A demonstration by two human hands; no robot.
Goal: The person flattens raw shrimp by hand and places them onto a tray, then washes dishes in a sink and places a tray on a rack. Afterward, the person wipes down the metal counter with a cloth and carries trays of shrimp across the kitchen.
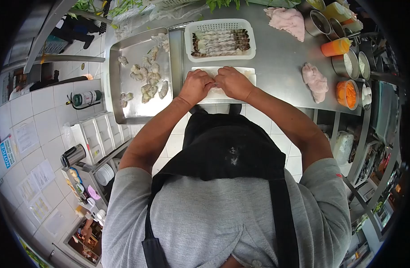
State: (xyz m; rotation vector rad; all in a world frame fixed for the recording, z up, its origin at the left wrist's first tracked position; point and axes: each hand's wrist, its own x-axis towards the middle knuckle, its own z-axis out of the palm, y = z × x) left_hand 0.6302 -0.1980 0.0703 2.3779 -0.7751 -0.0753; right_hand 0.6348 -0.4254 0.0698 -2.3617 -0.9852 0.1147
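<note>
Both hands meet low over a white board (251, 77) near the edge of the metal surface (276, 62). The left hand (197, 87) comes in from 8 o'clock and the right hand (234, 83) from 4 o'clock, their fingers narrowed and pinched together on a small pale piece (217, 90). The knuckles mostly hide this piece, so its exact shape cannot be told.

Just beyond the board, at 12 o'clock, sits a white perforated basket (253, 39) with stretched shrimp (220, 42) laid side by side, dark tails towards 9 and 3 o'clock. At 9 o'clock a deep metal tray (122, 78) holds loose, greyish peeled shrimp (144, 73), scattered and partly clumped.

A crumpled pink cloth (315, 82) lies at 3 o'clock; past it stands a tub of orange slices (347, 94). An orange squeeze bottle (335, 47) leans at 2 o'clock.
</note>
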